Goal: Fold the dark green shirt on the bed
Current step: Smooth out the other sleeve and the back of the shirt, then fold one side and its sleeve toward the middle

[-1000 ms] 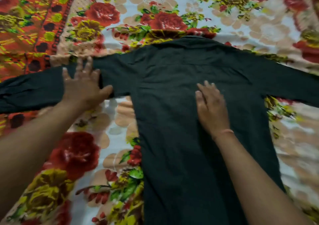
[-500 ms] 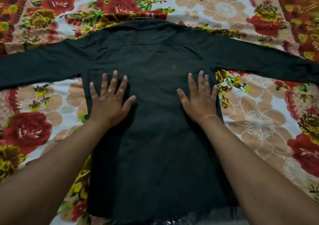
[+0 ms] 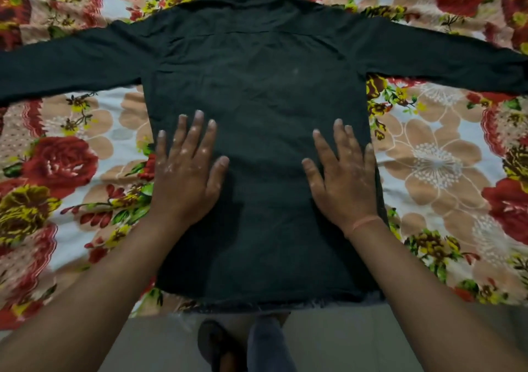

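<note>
The dark green shirt (image 3: 263,86) lies flat and back-side up on the bed, collar at the far end, both long sleeves stretched straight out to left and right. Its frayed hem reaches the bed's near edge. My left hand (image 3: 185,171) rests palm down on the left half of the shirt's body, fingers spread. My right hand (image 3: 345,177) presses flat on the right half near the side seam, with a thin orange thread around the wrist. Neither hand grips any cloth.
A floral bedsheet (image 3: 434,157) with red roses and beige flowers covers the bed around the shirt. Below the bed's near edge shows grey floor (image 3: 343,343), with my foot in a dark sandal (image 3: 217,346).
My left hand came off the left sleeve onto the shirt's body. Both hands then slid down the back toward the hem, flat on the cloth. The view shifted nearer to the bed edge.
</note>
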